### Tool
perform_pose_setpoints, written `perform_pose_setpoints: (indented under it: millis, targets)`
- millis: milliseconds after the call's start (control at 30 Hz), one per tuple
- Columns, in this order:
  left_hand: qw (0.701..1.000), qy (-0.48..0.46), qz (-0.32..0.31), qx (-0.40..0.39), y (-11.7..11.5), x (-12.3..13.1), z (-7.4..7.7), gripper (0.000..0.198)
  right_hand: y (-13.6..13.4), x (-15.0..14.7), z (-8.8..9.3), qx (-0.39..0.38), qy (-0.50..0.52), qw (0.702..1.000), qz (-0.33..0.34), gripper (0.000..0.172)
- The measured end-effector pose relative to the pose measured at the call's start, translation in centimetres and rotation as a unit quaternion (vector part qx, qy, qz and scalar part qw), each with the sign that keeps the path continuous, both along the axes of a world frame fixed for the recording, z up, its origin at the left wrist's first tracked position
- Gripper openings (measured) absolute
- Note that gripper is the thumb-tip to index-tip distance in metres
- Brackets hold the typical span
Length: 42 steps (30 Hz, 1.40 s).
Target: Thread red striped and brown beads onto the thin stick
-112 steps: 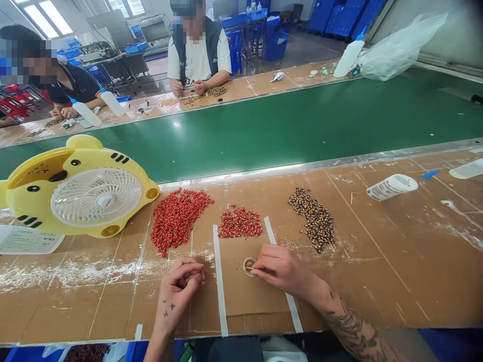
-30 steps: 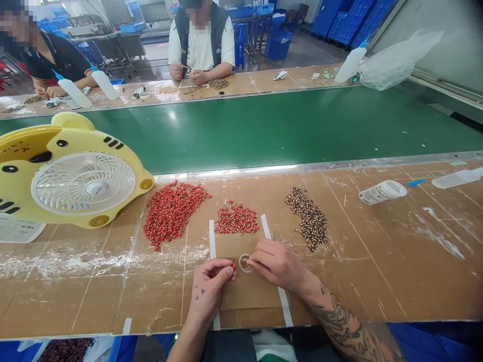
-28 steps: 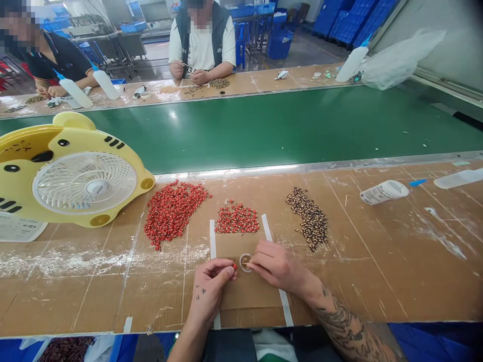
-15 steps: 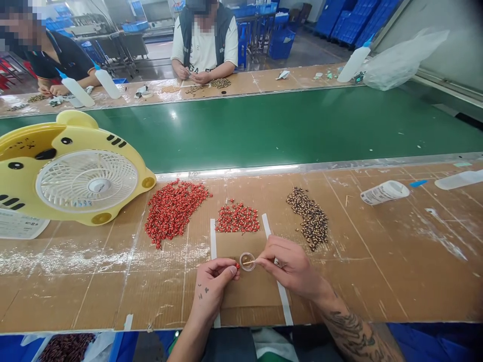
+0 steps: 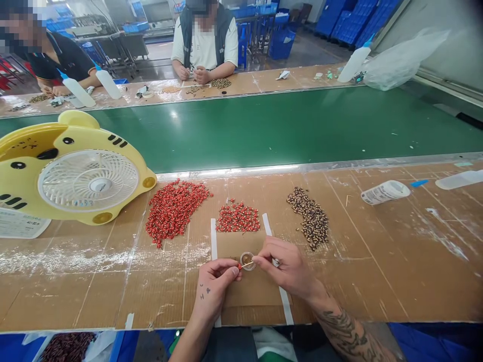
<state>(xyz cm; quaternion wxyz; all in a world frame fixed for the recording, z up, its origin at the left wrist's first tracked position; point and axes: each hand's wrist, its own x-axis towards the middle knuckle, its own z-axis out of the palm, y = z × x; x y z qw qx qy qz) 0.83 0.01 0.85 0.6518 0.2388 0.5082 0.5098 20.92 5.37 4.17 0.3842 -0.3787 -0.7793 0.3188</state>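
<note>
My left hand rests on the cardboard-covered table and pinches a small red bead between thumb and fingers. My right hand pinches a thin wooden stick whose tip reaches the red bead, over a small round clear dish. Just beyond lie a small pile of red beads, a larger red pile to the left and a pile of dark brown beads to the right.
A yellow tiger-shaped fan stands at the left. A white bottle lies on its side at the right. A green conveyor belt runs across; two other people work beyond it, with squeeze bottles near them.
My left hand moved right with the red bead, up to the dish. My right hand lifted the stick from the dish and brought its tip to the bead.
</note>
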Motion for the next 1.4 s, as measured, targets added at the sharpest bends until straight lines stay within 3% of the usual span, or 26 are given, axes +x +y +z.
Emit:
perform_pose_setpoints:
  millis: [167, 367, 500, 633, 767, 1033, 1200, 1400]
  targets:
    - [1.000, -0.001, 0.016, -0.009, 0.0, 0.0, 0.3, 0.012, 0.2, 0.7, 0.2, 0.003, -0.012, 1.000, -0.014, 0.030]
    - [1.000, -0.001, 0.018, -0.022, -0.1, -0.3, 0.2, 0.017, 1.0, 1.1, -0.1, 0.018, -0.112, 0.994, -0.006, 0.032]
    - [0.999, -0.011, 0.031, -0.031, -0.3, -0.7, -0.2, 0.019, 1.2, 3.8, 0.4, -0.021, -0.131, 0.990, -0.051, 0.021]
    - [0.999, -0.019, 0.027, -0.032, -0.2, -0.8, -0.4, 0.020, 0.5, 6.2, 0.7, -0.059, -0.203, 0.977, -0.006, 0.007]
    - [0.999, -0.017, 0.024, -0.030, 0.1, -0.6, -0.3, 0.022, -0.6, 6.3, -0.1, -0.076, -0.227, 0.971, 0.015, 0.007]
    - [0.999, 0.003, 0.026, -0.024, -0.1, -0.6, -0.1, 0.022, -1.0, 5.5, -2.0, -0.037, -0.240, 0.970, 0.015, 0.013]
    - [0.995, 0.092, 0.011, 0.028, -0.5, -0.4, -0.2, 0.015, -1.5, 5.3, -1.2, -0.063, -0.150, 0.987, 0.006, 0.013]
    - [0.963, 0.208, 0.018, 0.171, -0.6, 0.4, 2.0, 0.005, -3.1, 1.7, 0.3, -0.131, 0.071, 0.988, -0.039, 0.009]
